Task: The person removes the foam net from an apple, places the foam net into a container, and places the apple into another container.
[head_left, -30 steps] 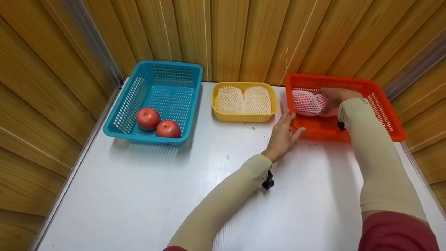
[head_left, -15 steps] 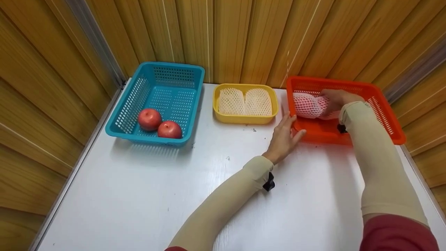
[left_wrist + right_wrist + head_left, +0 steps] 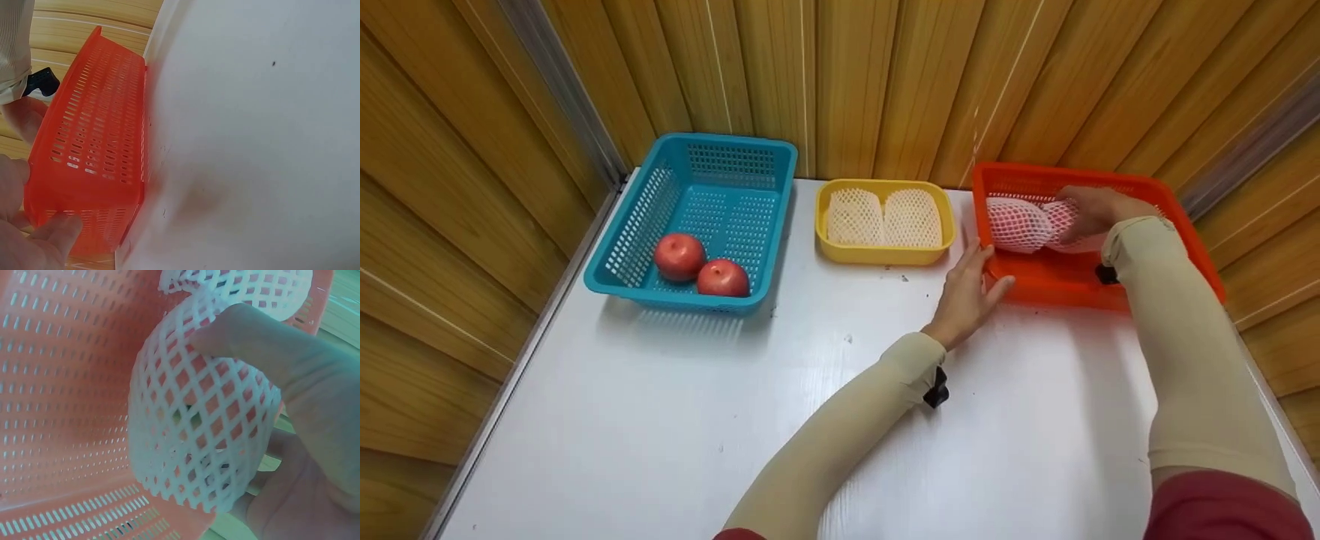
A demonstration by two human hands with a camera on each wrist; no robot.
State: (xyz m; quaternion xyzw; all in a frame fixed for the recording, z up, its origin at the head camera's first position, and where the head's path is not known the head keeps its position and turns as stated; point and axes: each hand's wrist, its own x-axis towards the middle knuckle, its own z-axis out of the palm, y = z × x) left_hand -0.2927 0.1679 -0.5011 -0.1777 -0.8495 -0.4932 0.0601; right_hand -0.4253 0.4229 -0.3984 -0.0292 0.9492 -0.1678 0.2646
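Note:
My right hand (image 3: 1099, 210) is inside the orange plastic basket (image 3: 1042, 276) at the back right. Its thumb and fingers hold an apple in a white foam net (image 3: 185, 422), thumb across the top and fingertips partly hidden on the far side. Against the basket's left wall lies a second netted apple (image 3: 1016, 225), overlapping the first in the head view. My left hand (image 3: 964, 300) touches the basket's front left corner, long fingers extended along the left side and thumb on the front wall. The left wrist view shows those fingers (image 3: 59, 228) against the slotted orange wall.
A yellow tray (image 3: 885, 256) with two white foam nets (image 3: 913, 219) stands left of the orange basket. Farther left is a blue basket (image 3: 735, 202) holding two bare red apples (image 3: 723, 278). Wood-panelled walls (image 3: 855, 82) border the white table (image 3: 675, 420).
My right hand and forearm have shifted slightly to the right inside the orange basket. My left hand stays at the basket's corner.

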